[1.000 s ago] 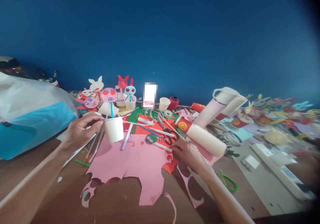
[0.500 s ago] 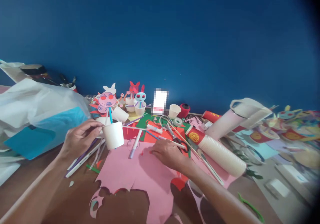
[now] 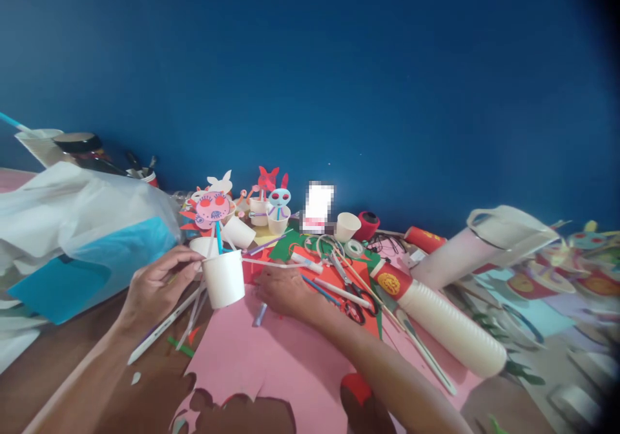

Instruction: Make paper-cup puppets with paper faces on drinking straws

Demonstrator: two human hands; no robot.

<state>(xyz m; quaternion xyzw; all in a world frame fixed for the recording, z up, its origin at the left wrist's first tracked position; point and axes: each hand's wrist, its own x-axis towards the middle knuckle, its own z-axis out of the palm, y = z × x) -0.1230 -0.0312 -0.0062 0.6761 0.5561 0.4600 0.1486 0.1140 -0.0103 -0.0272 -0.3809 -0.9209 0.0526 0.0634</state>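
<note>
My left hand (image 3: 162, 285) pinches the rim of a white paper cup (image 3: 223, 280) and holds it above the table. From the cup rises a pink paper face (image 3: 213, 210) with red eyes on a blue straw; a thin white strip sticks out to the right. My right hand (image 3: 285, 290) is closed, fingers curled over a marker pen (image 3: 260, 314) on a cut-out sheet of pink paper (image 3: 290, 363). Only the pen's lower end shows; the fingertips are partly hidden.
Scissors (image 3: 349, 285) and sticks lie right of my right hand. Stacked paper cups (image 3: 445, 324) lie beyond them, before a pale pitcher (image 3: 450, 256). Finished cup figures (image 3: 279, 217) stand by the blue wall. A plastic bag (image 3: 97, 195) is on the left.
My right hand has moved left, from bare pink paper onto the marker pen. My left hand still holds the cup. The whole view has shifted slightly.
</note>
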